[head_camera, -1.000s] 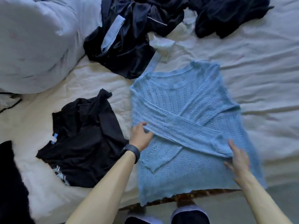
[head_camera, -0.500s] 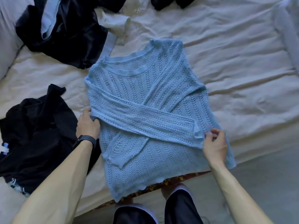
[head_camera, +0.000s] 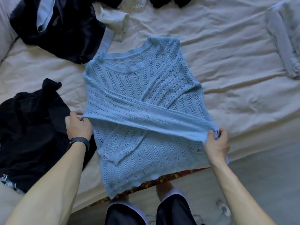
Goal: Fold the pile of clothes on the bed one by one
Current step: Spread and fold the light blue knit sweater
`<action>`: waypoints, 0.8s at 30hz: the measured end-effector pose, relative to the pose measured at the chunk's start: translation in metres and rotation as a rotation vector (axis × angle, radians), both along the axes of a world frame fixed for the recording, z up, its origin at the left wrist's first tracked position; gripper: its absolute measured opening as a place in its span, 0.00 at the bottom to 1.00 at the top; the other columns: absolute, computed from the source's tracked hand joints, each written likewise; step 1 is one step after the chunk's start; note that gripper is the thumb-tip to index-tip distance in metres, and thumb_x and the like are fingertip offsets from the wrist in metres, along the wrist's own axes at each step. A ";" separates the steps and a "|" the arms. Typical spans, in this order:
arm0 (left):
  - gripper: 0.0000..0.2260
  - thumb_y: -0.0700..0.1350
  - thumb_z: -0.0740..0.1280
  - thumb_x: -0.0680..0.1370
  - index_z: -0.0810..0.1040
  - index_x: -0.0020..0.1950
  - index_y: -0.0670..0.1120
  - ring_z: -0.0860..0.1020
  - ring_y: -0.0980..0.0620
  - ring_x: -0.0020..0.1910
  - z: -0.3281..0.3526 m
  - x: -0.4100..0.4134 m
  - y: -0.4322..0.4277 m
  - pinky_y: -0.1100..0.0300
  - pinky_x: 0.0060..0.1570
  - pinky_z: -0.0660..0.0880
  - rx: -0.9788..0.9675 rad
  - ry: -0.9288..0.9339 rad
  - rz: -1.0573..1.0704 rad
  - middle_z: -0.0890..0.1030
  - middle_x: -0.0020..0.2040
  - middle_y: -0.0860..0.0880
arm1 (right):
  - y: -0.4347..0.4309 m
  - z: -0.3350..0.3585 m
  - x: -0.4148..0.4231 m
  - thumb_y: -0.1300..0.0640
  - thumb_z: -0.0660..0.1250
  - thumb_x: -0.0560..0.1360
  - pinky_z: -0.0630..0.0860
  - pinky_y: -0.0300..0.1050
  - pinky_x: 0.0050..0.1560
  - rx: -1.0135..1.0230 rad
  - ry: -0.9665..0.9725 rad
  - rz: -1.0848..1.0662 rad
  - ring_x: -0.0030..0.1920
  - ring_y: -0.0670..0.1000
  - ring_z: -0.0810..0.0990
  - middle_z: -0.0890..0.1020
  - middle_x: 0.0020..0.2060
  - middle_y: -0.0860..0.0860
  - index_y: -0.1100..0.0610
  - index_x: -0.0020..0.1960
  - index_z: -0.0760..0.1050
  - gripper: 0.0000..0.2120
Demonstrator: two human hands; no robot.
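One light-blue sweater lies flat on the bed, neckline away from the person and hem at the near edge of the mattress. It is an open, lacy knit in vertical stripes, with a ribbed round collar and a frayed, wavy hem. Both of its sleeves are folded inward and cross over the chest in an X. The upper sleeve forms a long diagonal band from side to side.

Two hands are in view, well apart, one at each side of the sweater. The left hand grips the left edge where the band begins. The right hand pinches the right edge at the cuff end of the band. One dark wristband sits on the left wrist.

The bed carries a cream sheet, heavily creased. Other items lying on it:
- One black garment, crumpled, just left of the sweater, with a frayed pale edge at its near corner.
- One dark heap at the upper left, slightly glossy, with a pale blue strip on it.
- One white cloth, bunched, beside that heap.
- One pale grey-blue folded item at the far right.
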State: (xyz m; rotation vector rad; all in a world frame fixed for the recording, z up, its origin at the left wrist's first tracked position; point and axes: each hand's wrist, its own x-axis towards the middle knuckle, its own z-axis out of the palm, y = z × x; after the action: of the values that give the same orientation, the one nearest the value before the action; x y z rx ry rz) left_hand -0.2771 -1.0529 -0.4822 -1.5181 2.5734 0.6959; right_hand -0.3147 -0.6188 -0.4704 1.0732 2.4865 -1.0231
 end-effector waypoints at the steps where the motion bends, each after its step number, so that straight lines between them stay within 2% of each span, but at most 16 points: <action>1: 0.10 0.39 0.63 0.77 0.75 0.58 0.43 0.76 0.38 0.53 -0.002 0.003 -0.001 0.49 0.55 0.71 0.020 0.000 -0.016 0.75 0.58 0.38 | 0.005 -0.002 0.002 0.57 0.66 0.80 0.68 0.50 0.51 -0.004 -0.056 0.038 0.53 0.62 0.78 0.78 0.47 0.56 0.59 0.57 0.73 0.08; 4: 0.10 0.39 0.65 0.76 0.74 0.57 0.43 0.79 0.39 0.52 -0.010 0.009 -0.002 0.49 0.54 0.72 0.119 -0.006 -0.023 0.80 0.53 0.40 | 0.009 -0.002 0.006 0.53 0.67 0.76 0.70 0.55 0.61 0.116 -0.226 0.155 0.62 0.65 0.74 0.75 0.59 0.63 0.60 0.61 0.71 0.17; 6: 0.11 0.39 0.66 0.76 0.74 0.58 0.45 0.79 0.41 0.51 -0.011 0.009 0.000 0.51 0.53 0.73 0.173 0.013 0.016 0.81 0.51 0.42 | -0.007 0.006 0.004 0.54 0.67 0.71 0.66 0.59 0.64 0.272 -0.143 0.195 0.65 0.67 0.69 0.71 0.62 0.67 0.62 0.63 0.69 0.23; 8: 0.12 0.39 0.67 0.75 0.74 0.58 0.46 0.79 0.43 0.50 -0.011 0.008 -0.001 0.54 0.51 0.72 0.230 0.043 0.055 0.80 0.50 0.44 | -0.038 0.018 -0.003 0.54 0.66 0.68 0.63 0.58 0.64 0.336 -0.008 0.320 0.64 0.65 0.67 0.71 0.61 0.68 0.62 0.64 0.70 0.26; 10: 0.12 0.40 0.67 0.75 0.75 0.58 0.47 0.79 0.44 0.49 -0.011 0.006 -0.004 0.56 0.48 0.72 0.283 0.056 0.084 0.80 0.49 0.45 | -0.082 0.028 -0.016 0.52 0.66 0.70 0.64 0.58 0.64 0.286 0.032 0.484 0.64 0.63 0.67 0.72 0.62 0.64 0.60 0.66 0.71 0.26; 13: 0.11 0.42 0.66 0.75 0.76 0.57 0.47 0.77 0.46 0.49 -0.015 0.004 -0.007 0.57 0.45 0.70 0.353 0.065 0.097 0.80 0.48 0.46 | -0.165 0.030 -0.043 0.51 0.68 0.77 0.67 0.54 0.68 0.081 0.039 0.761 0.66 0.56 0.70 0.74 0.63 0.54 0.58 0.69 0.69 0.23; 16: 0.08 0.41 0.65 0.76 0.78 0.54 0.48 0.77 0.48 0.47 -0.014 0.004 -0.010 0.59 0.42 0.67 0.434 0.101 0.104 0.80 0.47 0.48 | -0.253 0.023 -0.075 0.48 0.67 0.80 0.70 0.51 0.68 -0.113 -0.001 0.963 0.65 0.52 0.73 0.77 0.63 0.51 0.56 0.69 0.69 0.22; 21: 0.08 0.44 0.65 0.76 0.79 0.53 0.52 0.78 0.51 0.48 -0.012 0.013 -0.022 0.59 0.47 0.69 0.615 0.192 0.176 0.82 0.47 0.54 | -0.365 0.002 -0.123 0.46 0.67 0.79 0.75 0.54 0.65 -0.166 -0.073 1.111 0.61 0.53 0.79 0.79 0.64 0.52 0.56 0.71 0.69 0.24; 23: 0.08 0.49 0.62 0.78 0.80 0.51 0.50 0.77 0.50 0.49 -0.015 0.012 -0.030 0.57 0.47 0.68 0.730 0.224 0.242 0.81 0.46 0.54 | -0.394 -0.007 -0.137 0.44 0.67 0.79 0.78 0.52 0.60 -0.179 -0.116 1.118 0.55 0.52 0.80 0.80 0.59 0.50 0.55 0.69 0.71 0.23; 24: 0.12 0.53 0.60 0.80 0.79 0.49 0.48 0.76 0.49 0.47 -0.017 0.010 -0.034 0.55 0.46 0.68 0.772 0.230 0.262 0.80 0.45 0.52 | -0.405 -0.011 -0.143 0.44 0.67 0.79 0.78 0.50 0.56 -0.153 -0.146 1.146 0.51 0.51 0.80 0.81 0.53 0.49 0.54 0.64 0.74 0.19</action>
State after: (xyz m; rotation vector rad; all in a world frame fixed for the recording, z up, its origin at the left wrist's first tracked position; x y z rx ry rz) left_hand -0.2669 -1.0870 -0.4995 -1.5347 1.8388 1.7194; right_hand -0.4573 -1.0237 -0.4817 -0.3547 2.2416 -0.6706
